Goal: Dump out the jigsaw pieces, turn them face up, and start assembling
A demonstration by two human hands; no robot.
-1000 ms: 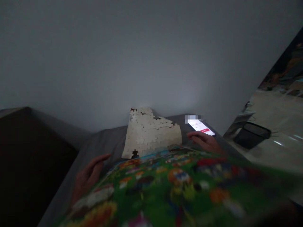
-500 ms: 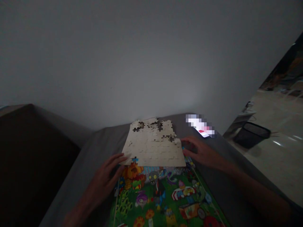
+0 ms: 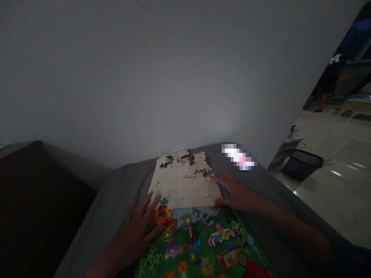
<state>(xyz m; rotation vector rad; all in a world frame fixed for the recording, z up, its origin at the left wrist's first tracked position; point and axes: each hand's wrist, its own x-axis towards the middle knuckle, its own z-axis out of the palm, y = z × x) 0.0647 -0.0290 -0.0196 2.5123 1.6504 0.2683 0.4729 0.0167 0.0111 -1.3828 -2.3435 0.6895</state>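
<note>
A partly joined jigsaw puzzle (image 3: 182, 189) lies blank side up, with gaps toward its far edge. It overlaps the top of a green picture board (image 3: 199, 243) printed with cartoon plants and a zombie. My left hand (image 3: 142, 220) rests at the puzzle's near left corner, fingers spread over the puzzle and the board. At the right edge, my right hand (image 3: 232, 193) touches the puzzle with its fingers and thumb apart. A blue bit of picture shows through a gap near the left corner.
Grey cloth (image 3: 121, 185) covers the surface beneath. A lit phone (image 3: 239, 157) lies at the far right, its screen blurred out. The wall (image 3: 174, 77) stands behind. A black mesh bin (image 3: 303, 165) is on the floor to the right; a dark box-like shape (image 3: 37, 200) is at left.
My right hand has moved from beside the puzzle onto its right edge. My left fingers have spread further over the near left corner. The camera view has shifted slightly.
</note>
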